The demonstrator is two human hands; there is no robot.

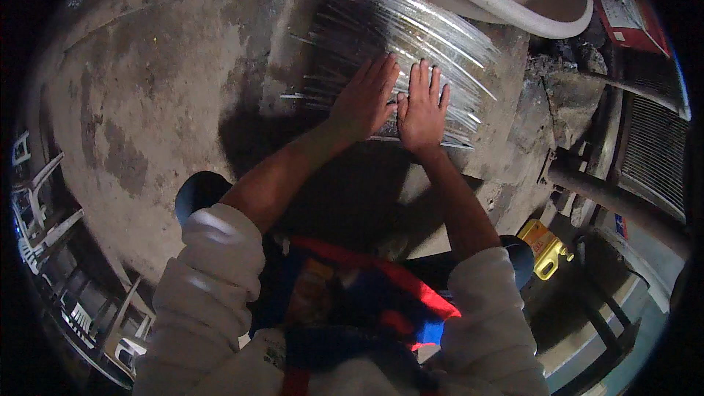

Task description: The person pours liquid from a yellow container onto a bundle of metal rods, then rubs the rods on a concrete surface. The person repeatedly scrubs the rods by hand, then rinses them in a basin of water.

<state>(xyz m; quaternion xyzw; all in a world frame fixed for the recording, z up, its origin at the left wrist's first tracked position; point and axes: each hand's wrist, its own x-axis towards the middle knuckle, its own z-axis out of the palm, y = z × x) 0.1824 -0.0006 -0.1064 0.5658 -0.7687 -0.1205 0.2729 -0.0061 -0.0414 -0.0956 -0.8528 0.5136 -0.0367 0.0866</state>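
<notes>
Many thin metal rods (440,38), possibly skewers, lie side by side in a broad, shiny, wet-looking spread on the concrete floor. My left hand (364,96) rests palm down on the middle of the spread, fingers stretched forward. Just to its right, my right hand (423,113) lies flat on the rods too, its fingers a little apart. Neither hand grips anything. The thumbs come close together between the hands. Rod ends stick out unevenly at both sides, and my palms hide some of the rods.
A large pale basin (495,0) stands beyond the rods at the upper right. Yellow jug (544,247) sits by my right knee, near a metal pipe (610,198) and a ribbed grille (654,154). White plastic chairs (49,176) line the far left. Red-and-blue cloth (352,286) covers my lap.
</notes>
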